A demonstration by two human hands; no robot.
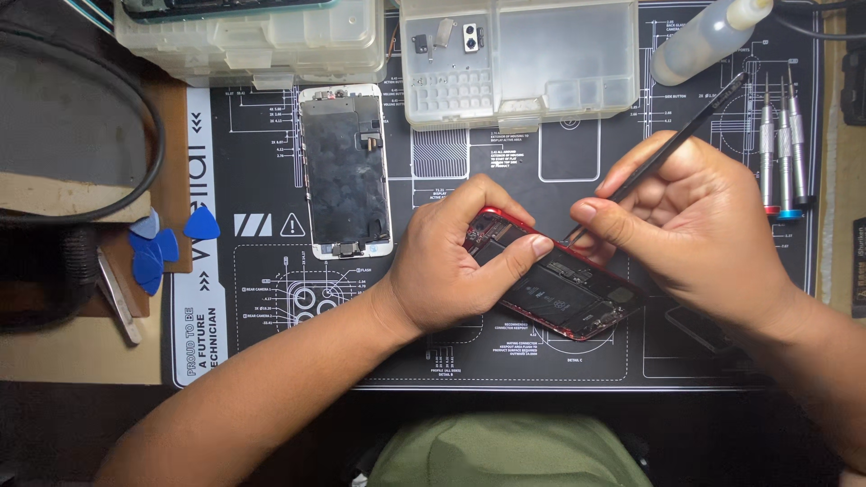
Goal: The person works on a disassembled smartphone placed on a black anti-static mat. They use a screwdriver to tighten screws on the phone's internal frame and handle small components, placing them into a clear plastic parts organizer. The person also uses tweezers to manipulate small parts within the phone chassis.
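Phone: opened red phone body (564,293), internals exposed, lying on the black repair mat (505,361) at desk centre.
Left hand: left hand (460,257) clamped over the phone's upper end, thumb across its edge.
Right hand: right hand (695,221) pinching a thin black spudger (672,140), tip down in the phone.
Surroundings: detached white-framed screen (345,171) left of the phone; clear parts box (519,59) behind; blue picks (162,243) far left; screwdrivers (780,149) right.
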